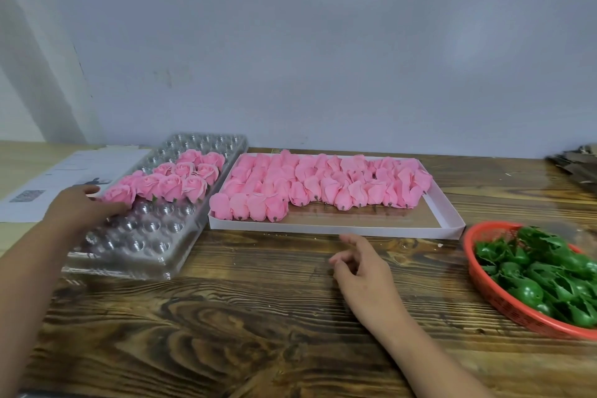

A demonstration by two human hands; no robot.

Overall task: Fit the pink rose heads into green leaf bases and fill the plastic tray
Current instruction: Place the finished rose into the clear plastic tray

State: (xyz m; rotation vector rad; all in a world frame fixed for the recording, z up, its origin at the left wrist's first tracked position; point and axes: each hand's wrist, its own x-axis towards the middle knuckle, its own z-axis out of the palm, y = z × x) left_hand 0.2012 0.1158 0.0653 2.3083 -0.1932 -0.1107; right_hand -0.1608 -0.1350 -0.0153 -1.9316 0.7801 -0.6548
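Clear plastic tray [151, 236], part-filled with upright pink roses [174, 181]; right of it, boxed rose heads [323, 184]; farther right, green leaf bases [542, 275].

- Left hand [80, 208]: bare, no ring, no glove.
- Right hand [363, 268]: bare, no ring or wristband.
- Both forearms bare to the frame edge; no sleeve or watch shows.
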